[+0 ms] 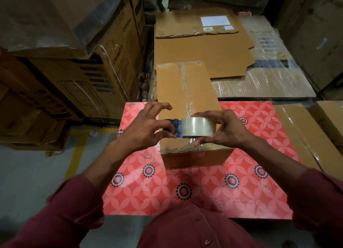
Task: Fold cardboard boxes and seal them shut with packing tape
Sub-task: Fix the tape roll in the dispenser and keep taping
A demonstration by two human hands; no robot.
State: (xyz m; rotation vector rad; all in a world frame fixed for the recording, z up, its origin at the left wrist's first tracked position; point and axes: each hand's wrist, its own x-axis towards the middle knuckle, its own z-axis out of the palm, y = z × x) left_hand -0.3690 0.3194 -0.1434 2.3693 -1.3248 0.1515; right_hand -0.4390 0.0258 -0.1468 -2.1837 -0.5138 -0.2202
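1. Nearest the camera is the person's dark red shirt (185,229), its buttons running down the front, with both sleeves reaching forward over the desk.
2. The desk (185,188) is covered in a red sheet printed with pale petals and dark round flowers.
3. Beyond the desk lie flat sheets of cardboard (202,49), the top one bearing a white label, resting on plastic-wrapped cartons.
4. To the left stands a stack of big printed cartons (78,77) on a grey floor (27,173) with a yellow line.
5. The cardboard box (187,103) sits on the far middle of the desk, its long side running away from the person. Its top flaps are closed, and a strip of clear tape runs along the centre seam to the near edge.
6. The right hand (226,131) grips the tape roll (197,126) from the right side, fingers curled over its top and thumb underneath, holding it just above the near end of the box.
7. The left hand (146,129) pinches the blue tape cutter (173,125) at the left side of the roll between thumb and forefinger, while its other fingers spread loosely above the box top.
8. The near edge of the box shows torn, rough paper under the tape.
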